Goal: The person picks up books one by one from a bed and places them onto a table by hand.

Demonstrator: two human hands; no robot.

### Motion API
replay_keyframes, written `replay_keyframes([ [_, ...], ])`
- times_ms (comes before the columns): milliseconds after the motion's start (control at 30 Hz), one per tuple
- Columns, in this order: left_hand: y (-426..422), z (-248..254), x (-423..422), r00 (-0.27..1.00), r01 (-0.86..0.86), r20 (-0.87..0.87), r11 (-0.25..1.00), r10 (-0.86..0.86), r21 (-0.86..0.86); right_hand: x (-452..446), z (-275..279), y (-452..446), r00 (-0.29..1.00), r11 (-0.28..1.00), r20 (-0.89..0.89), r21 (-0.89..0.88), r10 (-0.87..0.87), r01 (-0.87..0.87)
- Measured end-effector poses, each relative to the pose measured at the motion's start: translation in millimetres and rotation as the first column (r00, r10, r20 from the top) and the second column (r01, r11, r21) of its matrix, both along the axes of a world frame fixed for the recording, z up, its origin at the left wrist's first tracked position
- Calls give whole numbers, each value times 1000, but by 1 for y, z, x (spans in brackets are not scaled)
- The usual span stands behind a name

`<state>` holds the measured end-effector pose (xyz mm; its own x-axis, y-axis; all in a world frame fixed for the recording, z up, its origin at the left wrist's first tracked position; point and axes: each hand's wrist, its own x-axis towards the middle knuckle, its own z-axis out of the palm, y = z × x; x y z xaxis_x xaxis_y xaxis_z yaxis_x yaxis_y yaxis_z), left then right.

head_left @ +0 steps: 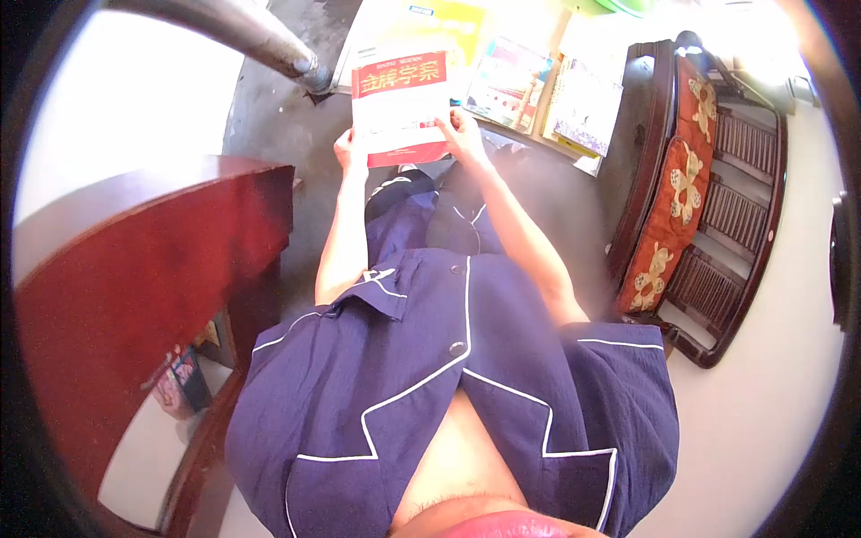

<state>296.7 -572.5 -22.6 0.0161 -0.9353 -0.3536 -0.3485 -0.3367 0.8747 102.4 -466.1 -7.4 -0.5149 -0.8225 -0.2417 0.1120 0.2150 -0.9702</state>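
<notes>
Between my two hands is a red and white workbook point(399, 108) with large gold Chinese characters on its cover. My left hand point(345, 150) is closed on its left edge near the lower corner. The fingers of my right hand point(461, 136) grip the right edge, with some of them over the front cover. The workbook is held up in front of my legs, its cover facing me. Past it lie a yellow and white printed sheet or book point(430, 27) and a colourful booklet point(508, 81), partly hidden by the workbook.
More books point(583, 103) lie in a stack to the right of the booklet. A dark wooden bench point(735, 206) with orange flowered cushions point(686, 184) stands at the right. On the left is a red-brown wooden cabinet point(161, 260). A metal pole point(242, 36) slants across the upper left.
</notes>
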Motion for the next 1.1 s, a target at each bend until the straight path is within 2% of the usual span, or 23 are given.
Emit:
replay_keyframes([
  [133, -27, -19, -6, 999, -53, -1, 998, 53, 44, -5, 3, -25, 986, 1000, 165, -2, -7, 8],
  [167, -30, -19, -9, 996, -76, -52, 996, 78, 37, -8, 5, -26, 985, 1000, 173, 1, 4, -4],
  [233, -41, -20, -15, 990, -99, -97, 995, 100, 19, -17, 5, -33, 998, 998, 39, 42, 51, -52],
  [267, -45, -25, -14, 990, -89, -106, 996, 92, 25, -24, 5, -37, 998, 998, 48, 38, 49, -51],
  [333, -54, -28, -22, 991, -77, -109, 996, 81, 41, -40, -1, -40, 986, 957, 98, 245, 132, -152],
  [367, -57, -25, -22, 995, -73, -61, 997, 75, 33, -42, -3, -39, 985, 955, 111, 252, 133, -158],
  [400, -59, -22, -23, 997, -70, -13, 997, 70, 26, -46, -6, -40, 985, 954, 139, 267, 100, -134],
  [467, -64, -19, -28, 997, -80, -14, 996, 81, 28, -54, -13, -52, 982, 954, 184, 287, 37, -89],
  [500, -63, -14, -32, 994, -101, -34, 995, 101, 25, -58, -18, -58, 965, 952, 260, 295, 7, -87],
  [533, -60, -10, -32, 991, -120, -49, 992, 121, 27, -58, -44, -61, 962, 949, 273, 303, 7, -93],
  [567, -61, -20, -30, 992, -118, -43, 992, 120, 35, -60, -77, -65, 995, 974, 48, 207, 83, -91],
  [600, -66, -27, -25, 994, -101, -32, 994, 102, 33, -65, -73, -70, 981, 971, -106, 190, 165, -143],
  [667, -73, -38, -22, 996, -84, -17, 996, 85, 32, -76, -61, -81, 865, 962, -426, 174, 265, -209],
  [700, -76, -39, -22, 997, -79, 6, 997, 78, 25, -80, -53, -86, 657, 983, -737, 57, 158, -173],
  [767, -84, -37, -23, 998, -62, 34, 998, 61, 21, -84, -25, -89, 363, 984, -932, -64, 1, -167],
  [833, -90, -32, -32, 998, -33, -52, 999, 33, 17, -87, 7, -85, 489, 986, -859, 98, 151, -134],
  [867, -96, -27, -37, 998, -26, -58, 1000, 27, 15, -90, -1, -85, 485, 987, -862, 96, 147, -127],
  [900, -101, -24, -43, 1000, 0, -4, 1000, 0, 27, -91, -11, -84, 485, 964, -833, 216, 265, -155],
  [967, -110, -26, -52, 998, 33, 47, 998, -35, 45, -98, -21, -81, 482, 924, -789, 339, 381, -176],
  [1033, -119, -39, -56, 988, 132, 85, 991, -130, -16, -98, -21, -75, 711, 875, -567, 464, 415, -140],
  [1067, -120, -36, -61, 986, 146, 86, 989, -145, -6, -97, -27, -68, 718, 872, -562, 472, 410, -129],
  [1100, -122, -27, -73, 980, 168, 110, 986, -164, -22, -94, -38, -59, 676, 895, -639, 440, 368, -71],
])
